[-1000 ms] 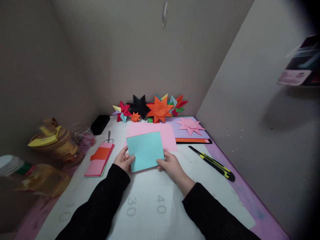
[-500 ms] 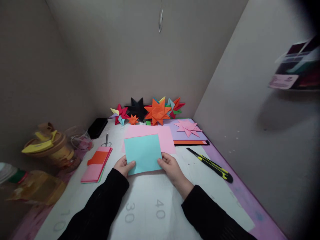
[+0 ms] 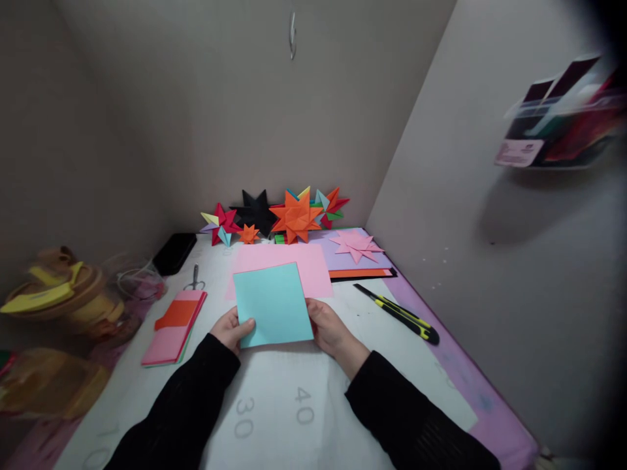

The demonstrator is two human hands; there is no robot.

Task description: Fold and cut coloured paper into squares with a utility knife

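Observation:
A light blue paper sheet point(image 3: 272, 303) is held just above the white cutting mat point(image 3: 274, 405), tilted up toward me. My left hand point(image 3: 232, 329) pinches its lower left corner, thumb on top. My right hand point(image 3: 329, 326) grips its lower right edge the same way. Behind the blue sheet lies a pink paper sheet point(image 3: 289, 261), flat on the mat.
Several folded paper stars point(image 3: 289, 215) lean on the back wall, and a pink star point(image 3: 356, 244) lies on stacked coloured sheets. A black and yellow utility knife point(image 3: 398, 313) lies right. A stack of pink and orange papers point(image 3: 175, 325), scissors point(image 3: 194, 279) and a black case point(image 3: 174, 252) are left.
The blue sheet has turned slightly in my hands, its right edge swinging nearer. My head has turned right, so everything sits further left in view.

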